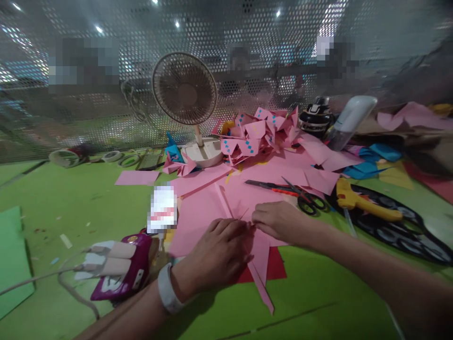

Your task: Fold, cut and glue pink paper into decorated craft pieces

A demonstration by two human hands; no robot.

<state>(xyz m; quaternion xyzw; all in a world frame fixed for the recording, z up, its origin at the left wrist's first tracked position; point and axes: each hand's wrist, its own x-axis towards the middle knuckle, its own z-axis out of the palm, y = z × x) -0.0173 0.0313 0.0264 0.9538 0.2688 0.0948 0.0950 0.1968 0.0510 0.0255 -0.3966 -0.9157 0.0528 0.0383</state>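
Observation:
Both my hands meet over a folded piece of pink paper (260, 264) at the middle of the table. My left hand (222, 248), with a white band on its wrist, lies over the paper's left part, its fingers curled onto it. The fingertips of my right hand (274, 219) pinch the paper's upper edge, close to the left fingertips. A narrow pointed strip of the folded paper sticks out toward me. Pink sheets (198, 212) lie beneath, and a red sheet (278, 267) shows under the folded piece. The exact fold between my fingers is hidden.
Scissors (307, 200) and a craft knife (269, 185) lie beyond my right hand. A yellow glue gun (368, 203) rests on a black tray (421, 243) at right. Behind stand a fan (186, 92), folded pink paper pieces (258, 132) and a bottle (350, 123). A purple power strip (125, 269) is at left.

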